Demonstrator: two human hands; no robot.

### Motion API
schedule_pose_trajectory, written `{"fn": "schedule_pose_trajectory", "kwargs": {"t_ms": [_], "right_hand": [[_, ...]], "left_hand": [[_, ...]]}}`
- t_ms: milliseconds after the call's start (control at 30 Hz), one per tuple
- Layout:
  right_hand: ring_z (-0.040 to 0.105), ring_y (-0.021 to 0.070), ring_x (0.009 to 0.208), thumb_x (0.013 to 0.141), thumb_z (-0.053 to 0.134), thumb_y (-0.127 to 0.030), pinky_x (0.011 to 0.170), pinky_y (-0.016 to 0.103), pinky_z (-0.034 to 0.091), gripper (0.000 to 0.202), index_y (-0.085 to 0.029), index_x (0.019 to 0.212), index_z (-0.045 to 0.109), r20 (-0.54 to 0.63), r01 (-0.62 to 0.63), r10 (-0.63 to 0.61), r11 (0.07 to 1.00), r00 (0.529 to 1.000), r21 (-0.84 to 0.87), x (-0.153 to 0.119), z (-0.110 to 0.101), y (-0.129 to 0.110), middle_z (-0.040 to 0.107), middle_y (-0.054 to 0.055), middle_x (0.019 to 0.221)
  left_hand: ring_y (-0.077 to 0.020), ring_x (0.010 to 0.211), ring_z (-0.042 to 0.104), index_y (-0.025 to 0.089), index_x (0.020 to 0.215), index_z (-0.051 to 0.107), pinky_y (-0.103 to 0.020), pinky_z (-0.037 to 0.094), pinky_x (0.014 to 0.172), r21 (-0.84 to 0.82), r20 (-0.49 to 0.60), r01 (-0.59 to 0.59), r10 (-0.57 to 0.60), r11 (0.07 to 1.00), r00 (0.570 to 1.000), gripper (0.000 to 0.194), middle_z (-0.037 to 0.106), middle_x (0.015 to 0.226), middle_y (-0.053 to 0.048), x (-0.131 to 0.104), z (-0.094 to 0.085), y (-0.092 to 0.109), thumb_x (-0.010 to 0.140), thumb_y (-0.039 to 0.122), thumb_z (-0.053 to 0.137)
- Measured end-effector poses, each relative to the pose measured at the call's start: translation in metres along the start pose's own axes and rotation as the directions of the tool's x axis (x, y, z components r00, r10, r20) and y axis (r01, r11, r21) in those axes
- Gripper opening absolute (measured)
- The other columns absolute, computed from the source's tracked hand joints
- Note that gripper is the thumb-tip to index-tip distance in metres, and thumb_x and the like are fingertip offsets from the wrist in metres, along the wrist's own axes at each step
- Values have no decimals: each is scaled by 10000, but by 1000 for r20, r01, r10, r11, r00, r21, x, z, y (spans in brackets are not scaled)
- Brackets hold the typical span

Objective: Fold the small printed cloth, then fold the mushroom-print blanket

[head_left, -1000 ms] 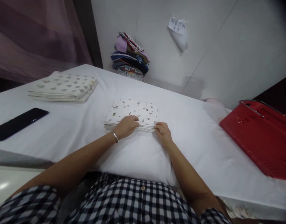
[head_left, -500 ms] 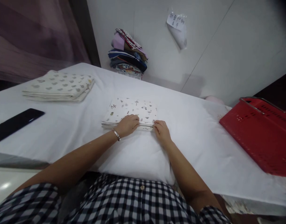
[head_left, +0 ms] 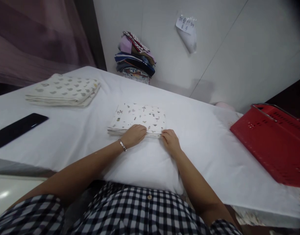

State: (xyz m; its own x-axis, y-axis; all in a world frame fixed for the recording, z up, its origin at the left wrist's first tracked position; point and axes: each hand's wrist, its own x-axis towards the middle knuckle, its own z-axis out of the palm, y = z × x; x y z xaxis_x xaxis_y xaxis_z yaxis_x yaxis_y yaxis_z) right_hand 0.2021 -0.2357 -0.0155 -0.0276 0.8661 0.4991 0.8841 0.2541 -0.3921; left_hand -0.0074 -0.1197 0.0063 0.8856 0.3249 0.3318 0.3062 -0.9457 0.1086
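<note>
A folded white cloth [head_left: 140,117] with small printed figures lies flat in front of me, its layered edge toward my body. My left hand [head_left: 135,134], with a bracelet at the wrist, is closed on the middle of that near edge. At the right near corner, my right hand [head_left: 170,139] pinches the edge between thumb and fingers. The fingertips of the left hand are partly hidden by its back.
The table wears a white cover [head_left: 201,150]. A folded cloth with grey-green prints [head_left: 64,89] and a black phone [head_left: 17,130] lie left. A red basket [head_left: 272,143] stands right. Stacked clothes [head_left: 135,58] sit by the wall, under a taped paper sign [head_left: 186,29].
Both hands stay at the near edge of the folded cloth, with the left hand a touch lower. The view has shifted very slightly; nothing else has visibly moved.
</note>
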Motion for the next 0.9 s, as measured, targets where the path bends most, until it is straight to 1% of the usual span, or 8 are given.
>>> {"fn": "schedule_pose_trajectory", "kwargs": {"t_ms": [167, 267, 367, 467, 567, 667, 733, 900], "right_hand": [[502, 206, 970, 877, 438, -251, 860, 390, 424, 213, -238, 1019, 596, -19, -6, 6, 1000, 1000, 30, -2, 2, 0, 595, 66, 1009], [504, 209, 974, 881, 434, -284, 862, 392, 426, 261, -240, 1105, 562, -59, -45, 47, 998, 997, 36, -2, 4, -1, 592, 69, 1024], [494, 210, 969, 894, 413, -300, 843, 380, 432, 251, -244, 1067, 586, -94, -126, 128, 992, 987, 27, -3, 4, -2, 583, 68, 1004], [491, 205, 936, 894, 419, -305, 810, 360, 439, 231, -249, 1000, 617, -102, -177, 177, 984, 979, 13, -5, 4, -2, 577, 61, 958], [485, 205, 922, 890, 427, -302, 787, 354, 441, 228, -255, 994, 625, -79, -162, 161, 987, 984, -8, -6, 3, 0, 569, 57, 945], [477, 210, 919, 891, 422, -285, 775, 355, 438, 230, -254, 999, 623, -41, -115, 114, 993, 993, -36, -6, 2, 2, 563, 61, 948], [472, 208, 913, 897, 405, -262, 769, 349, 434, 233, -243, 964, 627, -33, -94, 92, 994, 995, -53, -6, 1, 3, 563, 61, 939], [470, 200, 881, 898, 388, -238, 742, 331, 426, 235, -223, 898, 622, -38, -95, 92, 994, 995, -61, -6, 0, 4, 563, 59, 909]], "left_hand": [[-187, 911, 542, 156, 865, 595, -351, 400, 824, 6, -5, -3, 3, 1000, 1000, 226, 616, 934, -82, -2, 2, -1, 876, 165, 370], [-189, 886, 554, 148, 864, 595, -352, 407, 814, 14, -6, 2, -1, 1000, 1000, 224, 619, 893, -88, -2, 3, -1, 874, 165, 371], [-189, 894, 557, 149, 873, 599, -358, 412, 820, 7, -25, -1, 1, 1000, 1000, 219, 622, 907, -91, -2, 4, -1, 869, 162, 381], [-191, 949, 550, 158, 861, 602, -360, 415, 838, 7, -53, -1, 1, 1000, 999, 204, 611, 1020, -92, -3, 6, -1, 861, 156, 398], [-200, 1001, 532, 155, 827, 603, -371, 413, 860, 15, -90, 5, -3, 1000, 996, 198, 584, 1106, -98, -5, 9, -1, 856, 152, 406], [-207, 1020, 518, 153, 810, 597, -378, 410, 871, 7, -118, 6, -5, 1000, 993, 191, 580, 1108, -100, -6, 10, 1, 850, 143, 411], [-207, 1015, 515, 153, 808, 590, -376, 407, 868, 6, -126, 5, -4, 1000, 992, 183, 583, 1089, -95, -6, 9, 1, 848, 137, 412], [-187, 927, 534, 158, 827, 586, -345, 406, 826, 23, -64, 2, 0, 1000, 998, 191, 612, 968, -69, -6, 8, 0, 866, 149, 399]]}}
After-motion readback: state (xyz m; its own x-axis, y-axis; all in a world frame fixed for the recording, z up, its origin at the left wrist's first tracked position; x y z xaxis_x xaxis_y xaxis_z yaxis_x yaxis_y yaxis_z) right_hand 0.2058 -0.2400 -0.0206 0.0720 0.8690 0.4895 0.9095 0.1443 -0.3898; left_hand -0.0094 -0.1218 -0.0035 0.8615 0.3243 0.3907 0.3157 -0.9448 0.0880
